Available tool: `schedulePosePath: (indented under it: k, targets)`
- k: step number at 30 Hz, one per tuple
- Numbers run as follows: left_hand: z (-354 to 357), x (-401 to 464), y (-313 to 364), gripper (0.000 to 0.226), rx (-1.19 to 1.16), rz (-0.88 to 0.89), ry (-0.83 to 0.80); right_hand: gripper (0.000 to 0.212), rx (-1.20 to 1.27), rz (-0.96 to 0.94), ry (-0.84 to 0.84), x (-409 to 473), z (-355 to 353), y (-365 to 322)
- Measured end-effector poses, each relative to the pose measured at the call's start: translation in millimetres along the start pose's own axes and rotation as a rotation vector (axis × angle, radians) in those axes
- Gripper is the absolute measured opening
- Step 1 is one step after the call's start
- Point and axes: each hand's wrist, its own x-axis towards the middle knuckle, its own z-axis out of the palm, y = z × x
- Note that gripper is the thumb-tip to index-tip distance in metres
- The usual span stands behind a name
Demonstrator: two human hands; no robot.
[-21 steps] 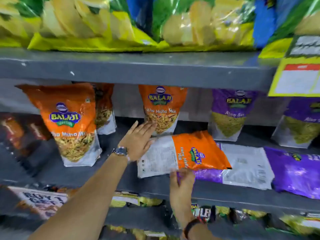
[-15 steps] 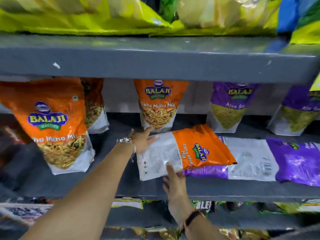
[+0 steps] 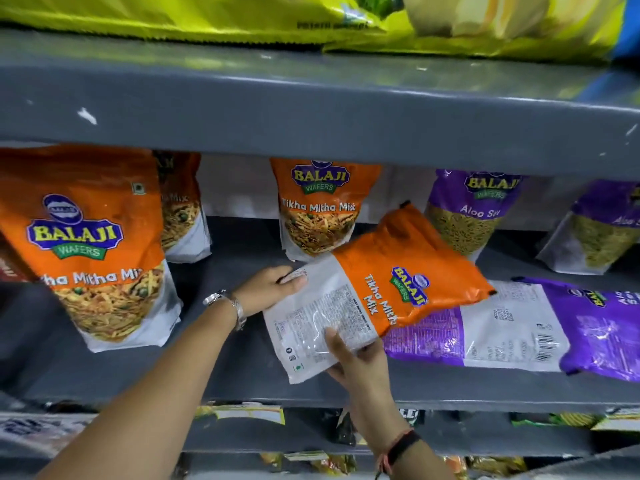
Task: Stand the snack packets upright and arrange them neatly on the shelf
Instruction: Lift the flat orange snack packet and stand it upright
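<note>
An orange Tikha Mitha Mix packet (image 3: 377,289) is tilted, its orange end lifted up and to the right off the grey shelf (image 3: 138,372). My left hand (image 3: 273,287) grips its upper white corner. My right hand (image 3: 356,358) holds the lower white end, thumb on top. Under it lies a flat purple Aloo Sev packet (image 3: 512,327). Upright orange packets stand at the left front (image 3: 86,244), behind that one (image 3: 183,216) and at the back middle (image 3: 318,206). Two purple packets stand upright at the back right (image 3: 471,209) and far right (image 3: 602,230).
The shelf above (image 3: 311,102) hangs low over the packets and carries yellow-green snack bags (image 3: 207,12). A lower shelf (image 3: 277,434) holds more packets. Bare shelf floor lies between the left front orange packet and my hands.
The flat orange packet has been taken hold of by both hands and its orange end raised off the purple packet. The view has moved closer to the shelf.
</note>
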Motion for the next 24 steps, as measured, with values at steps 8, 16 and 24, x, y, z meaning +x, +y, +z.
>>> schedulePosePath:
  k: [8,16,24]
  targets:
    - [-5,-29,-24,0.039,-0.367,0.120,0.216,0.050,-0.658,-0.351,-0.174,43,-9,-41]
    - [18,-40,-51,0.051,-0.411,0.040,0.247,0.042,-0.709,-0.241,-0.466,65,-18,-36]
    - [72,-71,-22,0.101,-0.832,0.013,0.643,0.038,-0.546,-0.049,-0.310,77,-32,-52]
